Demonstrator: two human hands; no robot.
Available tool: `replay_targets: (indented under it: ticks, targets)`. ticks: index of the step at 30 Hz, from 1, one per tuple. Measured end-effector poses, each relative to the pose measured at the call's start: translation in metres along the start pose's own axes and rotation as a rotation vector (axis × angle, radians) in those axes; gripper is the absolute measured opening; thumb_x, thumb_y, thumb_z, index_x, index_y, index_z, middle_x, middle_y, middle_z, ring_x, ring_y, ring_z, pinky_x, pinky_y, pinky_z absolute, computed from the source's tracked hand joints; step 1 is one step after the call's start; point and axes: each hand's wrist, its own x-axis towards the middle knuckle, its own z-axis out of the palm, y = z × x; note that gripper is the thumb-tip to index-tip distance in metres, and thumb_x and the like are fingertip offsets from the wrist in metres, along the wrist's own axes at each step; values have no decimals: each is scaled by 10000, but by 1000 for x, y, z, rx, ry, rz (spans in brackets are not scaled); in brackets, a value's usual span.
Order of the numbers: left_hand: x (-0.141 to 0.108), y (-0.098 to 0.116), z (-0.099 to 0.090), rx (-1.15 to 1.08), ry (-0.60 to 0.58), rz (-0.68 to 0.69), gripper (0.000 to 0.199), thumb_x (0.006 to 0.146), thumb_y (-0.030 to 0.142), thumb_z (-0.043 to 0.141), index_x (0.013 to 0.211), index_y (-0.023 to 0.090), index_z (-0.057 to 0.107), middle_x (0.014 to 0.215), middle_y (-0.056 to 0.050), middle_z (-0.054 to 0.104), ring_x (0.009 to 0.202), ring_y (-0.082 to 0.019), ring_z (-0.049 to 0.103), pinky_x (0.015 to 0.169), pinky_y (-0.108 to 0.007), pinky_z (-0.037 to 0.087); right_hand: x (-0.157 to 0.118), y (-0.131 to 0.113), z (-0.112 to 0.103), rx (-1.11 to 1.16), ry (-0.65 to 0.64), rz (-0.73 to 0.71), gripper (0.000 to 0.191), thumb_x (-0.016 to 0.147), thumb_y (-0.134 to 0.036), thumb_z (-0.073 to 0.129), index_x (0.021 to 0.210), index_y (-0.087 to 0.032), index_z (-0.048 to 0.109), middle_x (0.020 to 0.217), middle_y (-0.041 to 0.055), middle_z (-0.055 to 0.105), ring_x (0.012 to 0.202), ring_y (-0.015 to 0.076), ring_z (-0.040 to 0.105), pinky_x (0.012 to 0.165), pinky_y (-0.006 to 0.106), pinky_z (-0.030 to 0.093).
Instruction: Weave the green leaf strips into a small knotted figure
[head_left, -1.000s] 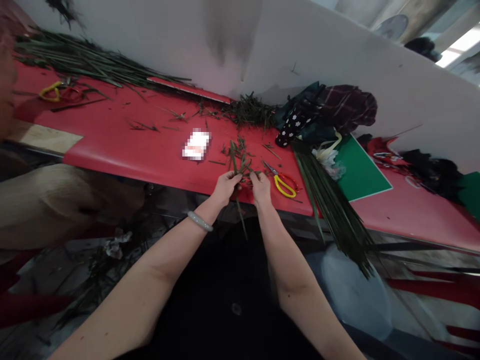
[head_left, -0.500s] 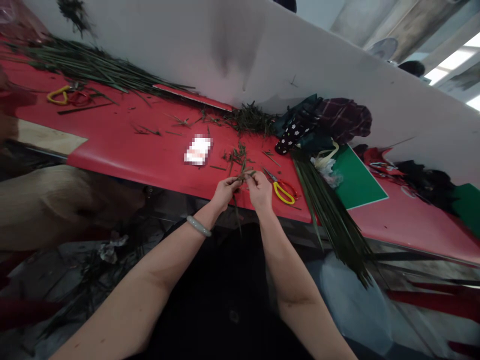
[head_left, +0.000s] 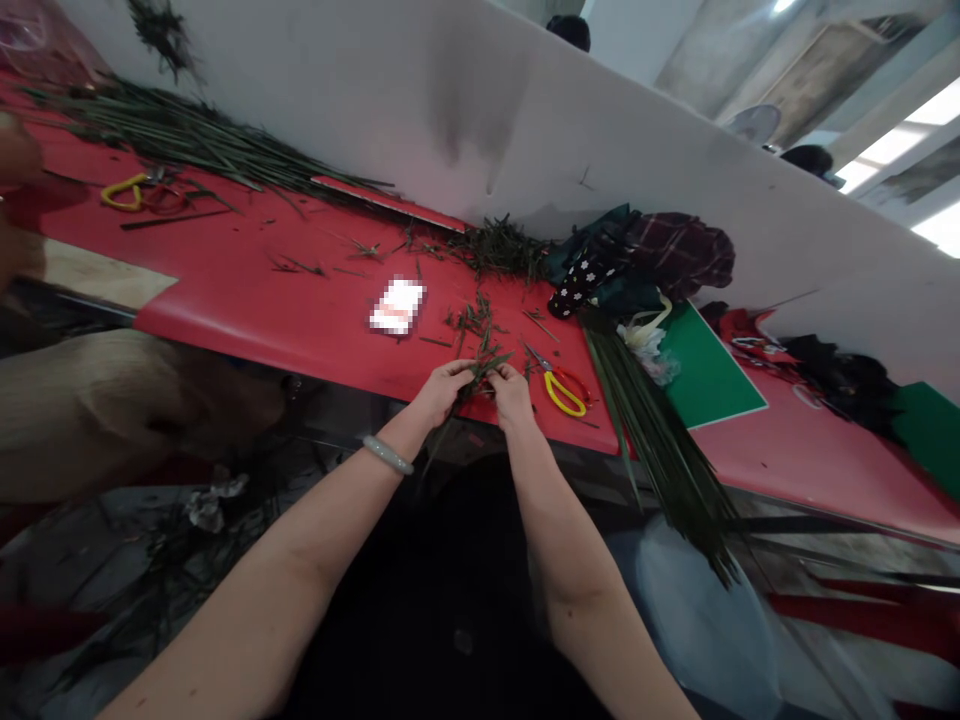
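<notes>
My left hand (head_left: 441, 392) and my right hand (head_left: 511, 394) meet over the front edge of the red-topped table (head_left: 330, 345). Both are closed on a green leaf piece (head_left: 486, 368) that looks folded or woven; its exact form is too small to make out. A long strip hangs from it below my left hand. Small leaf scraps (head_left: 472, 318) lie just beyond my fingers. To the right of my right hand rest scissors (head_left: 564, 393) with yellow and red handles.
A bundle of long green leaves (head_left: 660, 440) overhangs the table edge at right, beside a green board (head_left: 712, 370) and dark cloth (head_left: 675, 250). More stems (head_left: 202, 135) and second scissors (head_left: 124, 192) lie at left, near another person's hand (head_left: 16, 150).
The leaf piece has turned between my hands, its tip now pointing up to the right and its hanging strip swung left. My hands have shifted slightly lower.
</notes>
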Motion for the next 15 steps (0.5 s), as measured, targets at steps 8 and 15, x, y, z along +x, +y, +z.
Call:
replay_targets:
  ticks: [8,15]
  targets:
    - [1,-3,0,29,4,35,223,574,267,670,724,145,559,654,22,593,595,-89,576,673,-258,486,5,-9,-1,-121,-48,-38,265,519,-253,558,761,-158,609,560,-57,574,453,60,434,476,202,365]
    - [1,-4,2,67,43,84,174,596,237,621,716,146,534,623,40,566,562,-80,558,638,-256,496,2,-10,-5,-167,-53,-83,304,546,-252,522,810,-142,622,495,-76,502,437,52,395,452,186,336]
